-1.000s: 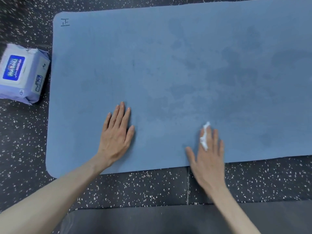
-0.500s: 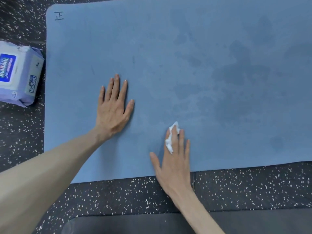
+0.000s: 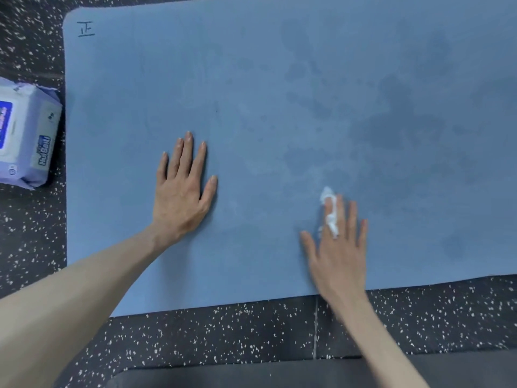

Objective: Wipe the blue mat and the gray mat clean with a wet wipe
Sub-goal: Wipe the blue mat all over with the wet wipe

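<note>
A big blue mat (image 3: pixel 279 107) lies flat on the dark speckled floor (image 3: pixel 223 337) and fills most of the picture. Its long side runs left to right, and it goes off the right edge of the frame.

The left hand (image 3: pixel 181 189) lies flat on the mat in the middle left of the picture. Its fingers are straight and a little apart, and they hold nothing. It looks like it is pressing down to keep the mat from sliding.

The right hand (image 3: pixel 338 247) is in the lower middle, close to the near edge of the mat. Its fingers are straight and spread, pressing a small white wet wipe (image 3: pixel 330 214) flat onto the mat. The wipe is bunched up, with most of it hidden under the hand. A bit pokes out past the fingertips, and a strip comes up between two fingers. The hand is a little blurry.

Darker damp-looking patches show in the upper right of the picture. The left part of the mat looks paler and drier. That dry part lies to the left of the wipe, along the mat's long side, so the right hand probably needs to slide sideways that way. The left hand sits right in that path and may have to move.

The gray mat (image 3: pixel 279 376) peeks in at the bottom edge. It looks like it has not been wiped yet, though little of it shows. A pack of wipes (image 3: pixel 25 133) sits on the floor at the left edge, just beside the blue mat.
</note>
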